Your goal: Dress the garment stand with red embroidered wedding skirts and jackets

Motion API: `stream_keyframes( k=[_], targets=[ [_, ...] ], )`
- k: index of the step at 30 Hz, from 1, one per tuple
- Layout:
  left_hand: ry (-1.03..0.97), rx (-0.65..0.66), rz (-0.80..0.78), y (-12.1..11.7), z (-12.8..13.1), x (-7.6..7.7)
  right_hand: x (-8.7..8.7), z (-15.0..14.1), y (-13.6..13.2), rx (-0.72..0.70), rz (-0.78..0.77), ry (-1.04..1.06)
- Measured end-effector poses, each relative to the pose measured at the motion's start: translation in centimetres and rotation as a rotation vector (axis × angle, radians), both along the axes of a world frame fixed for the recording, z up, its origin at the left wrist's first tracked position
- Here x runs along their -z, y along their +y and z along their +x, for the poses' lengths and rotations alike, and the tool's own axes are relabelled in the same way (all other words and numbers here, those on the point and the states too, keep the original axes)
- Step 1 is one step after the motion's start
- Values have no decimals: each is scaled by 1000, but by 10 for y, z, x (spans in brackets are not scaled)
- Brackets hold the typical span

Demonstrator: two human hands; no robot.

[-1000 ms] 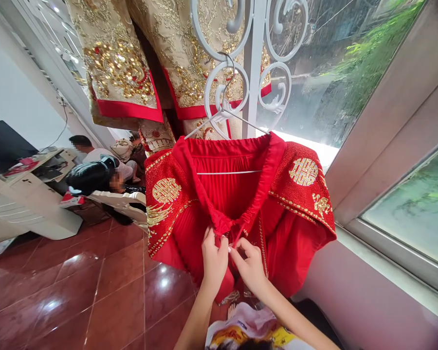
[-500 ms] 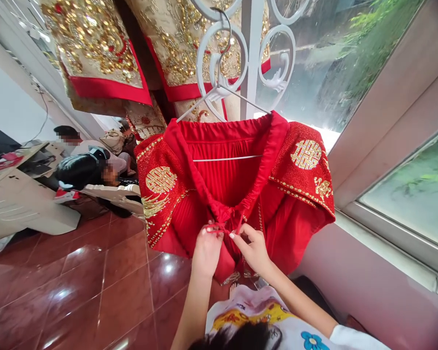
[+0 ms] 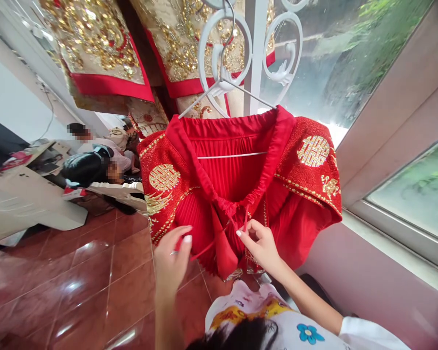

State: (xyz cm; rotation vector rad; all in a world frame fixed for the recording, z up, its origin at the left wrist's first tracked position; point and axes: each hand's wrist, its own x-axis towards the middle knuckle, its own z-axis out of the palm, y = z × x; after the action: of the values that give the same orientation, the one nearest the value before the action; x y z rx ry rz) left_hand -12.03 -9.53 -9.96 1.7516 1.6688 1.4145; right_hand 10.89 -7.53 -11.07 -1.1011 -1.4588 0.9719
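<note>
A red pleated garment [image 3: 222, 177] with gold embroidered shoulder panels hangs by its gathered waistband from a white wire hanger [image 3: 237, 155]. A thin red drawstring [image 3: 209, 248] comes out at the front of the band. My right hand [image 3: 261, 245] pinches the cord between thumb and forefinger just below the band. Out to the left, my left hand [image 3: 173, 255] is closed on the other stretch of cord, which runs slack between the hands. What lies inside its curled fingers is partly hidden.
Gold-sequined garments with red borders [image 3: 111, 85] hang behind. White scrolled ironwork [image 3: 253, 58] bears the hanger, beside a window [image 3: 416, 170] on the right. At the left, two people sit near a white desk [image 3: 47, 206] and a pale chair [image 3: 120, 192].
My left hand has moved left and down, away from my right hand, drawing the drawstring out with it. My right hand stays close to the band. The view has shifted slightly.
</note>
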Motion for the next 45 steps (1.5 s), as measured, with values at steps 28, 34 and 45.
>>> stream_keyframes(
  k=[28, 34, 45],
  targets=[
    [-71, 487, -86, 56, 62, -96, -86, 63, 42, -256, 113, 332],
    [306, 271, -17, 59, 88, -95, -94, 70, 46, -449, 42, 144],
    [212, 368, 45, 72, 91, -91, -94, 34, 61, 70, 186, -226]
  ],
)
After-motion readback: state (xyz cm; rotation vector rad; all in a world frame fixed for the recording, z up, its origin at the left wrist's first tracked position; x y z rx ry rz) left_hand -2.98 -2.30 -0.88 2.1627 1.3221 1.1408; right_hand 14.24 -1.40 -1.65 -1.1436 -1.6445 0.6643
